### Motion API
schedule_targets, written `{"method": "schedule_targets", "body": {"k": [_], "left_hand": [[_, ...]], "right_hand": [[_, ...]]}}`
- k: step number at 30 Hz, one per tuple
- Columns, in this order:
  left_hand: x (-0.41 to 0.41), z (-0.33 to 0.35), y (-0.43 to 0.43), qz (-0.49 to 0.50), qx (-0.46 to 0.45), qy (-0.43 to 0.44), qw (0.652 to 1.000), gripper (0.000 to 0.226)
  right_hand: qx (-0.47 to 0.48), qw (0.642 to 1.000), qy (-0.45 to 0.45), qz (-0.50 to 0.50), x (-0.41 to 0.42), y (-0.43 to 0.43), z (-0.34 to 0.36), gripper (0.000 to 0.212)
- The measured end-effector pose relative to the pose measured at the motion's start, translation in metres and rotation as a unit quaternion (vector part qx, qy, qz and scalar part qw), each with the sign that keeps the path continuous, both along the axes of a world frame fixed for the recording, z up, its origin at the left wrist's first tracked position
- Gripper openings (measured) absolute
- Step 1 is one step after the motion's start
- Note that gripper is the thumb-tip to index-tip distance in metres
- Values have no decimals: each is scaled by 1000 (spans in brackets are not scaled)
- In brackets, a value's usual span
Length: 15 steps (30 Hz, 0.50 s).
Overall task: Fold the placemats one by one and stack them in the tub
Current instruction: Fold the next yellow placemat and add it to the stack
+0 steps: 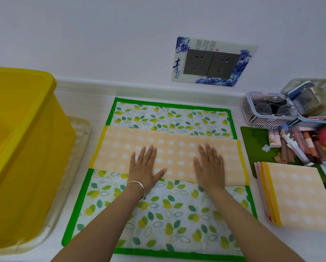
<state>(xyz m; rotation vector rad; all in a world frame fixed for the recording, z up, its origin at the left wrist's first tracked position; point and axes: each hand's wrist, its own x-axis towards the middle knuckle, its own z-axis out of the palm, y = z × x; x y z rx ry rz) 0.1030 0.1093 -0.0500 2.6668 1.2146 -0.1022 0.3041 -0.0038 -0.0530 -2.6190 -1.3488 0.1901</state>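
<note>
White countertop point(82, 104), white wall point(101, 44) | grey double socket point(211, 63) upper right, blue-floral surround point(242, 59) reading "青" | folded orange checked placemat point(173, 148) at centre on green-bordered leaf-print placemat point(167, 214) | left hand point(146, 167), right hand point(210, 165) pressed flat on it, apart | yellow plastic tub point(26, 148) left.

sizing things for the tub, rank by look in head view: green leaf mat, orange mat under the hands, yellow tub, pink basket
1. green leaf mat
2. yellow tub, cropped by the frame, so unsure
3. orange mat
4. pink basket

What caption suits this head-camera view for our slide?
Left hand and right hand press flat on a folded orange checked placemat lying across a green leaf-print placemat beside a yellow tub.
</note>
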Motion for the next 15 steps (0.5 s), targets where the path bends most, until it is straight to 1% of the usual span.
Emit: {"method": "schedule_targets", "body": {"k": [5, 9, 11, 13, 15], "left_hand": [[1, 3, 0, 4, -5, -4, 1000, 95], [0, 3, -1, 6, -10, -3, 1000, 95], [0, 2, -1, 7, -6, -6, 1000, 94], [0, 1, -1, 7, 1, -9, 1000, 93], [0, -1, -1, 7, 4, -13, 1000, 91]], "right_hand": [[-10, 1000, -5, -18, 40, -31, 2, 71], [-22, 1000, -10, 0, 53, -41, 5, 73], [-17, 1000, 1, -6, 49, -39, 7, 76], [11, 1000, 21, -20, 36, -32, 12, 75], [40, 998, 40, -9, 10, -16, 19, 66]]}}
